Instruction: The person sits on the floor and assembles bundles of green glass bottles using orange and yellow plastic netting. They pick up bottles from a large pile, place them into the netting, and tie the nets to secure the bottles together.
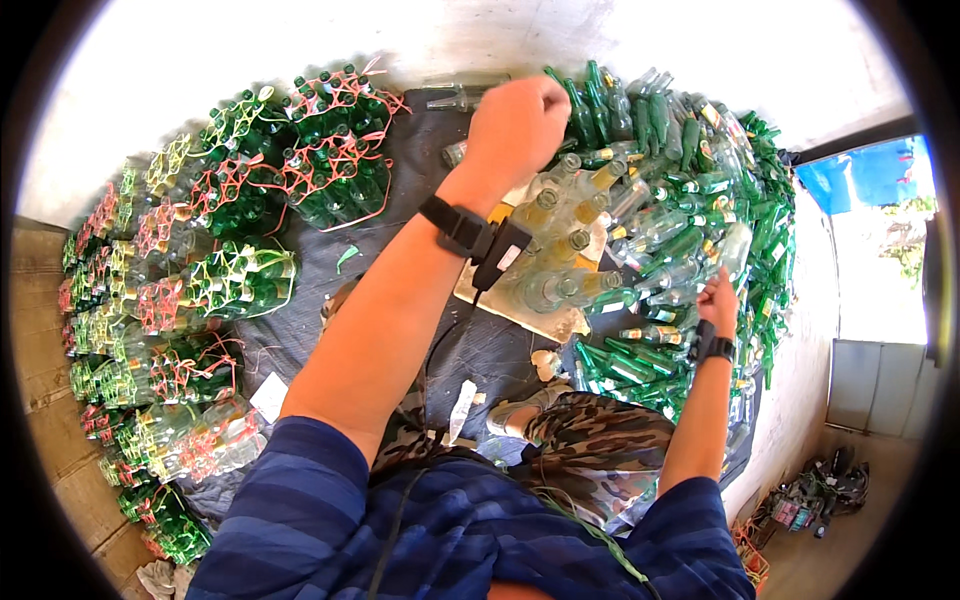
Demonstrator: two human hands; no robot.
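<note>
My left hand (515,125) is closed, stretched out over the far side of the bottles. Whatever its curled fingers hold, if anything, is hidden. Just beyond its fingers lean several green bottles (598,105). My right hand (718,298) is closed at the lower end of a clear glass bottle (735,245), over the right-hand heap. Between my arms, a group of clear glass bottles (545,290) stands close together on a pale flat board (520,312). My left forearm passes in front of part of this group.
Bundles of bottles tied with red and yellow-green straps (335,180) stand in rows at the left. A heap of loose green and clear bottles (650,360) fills the right, up to the wall. Dark sheeting (330,265) covers the floor. A cable hangs from my left wrist strap (460,228).
</note>
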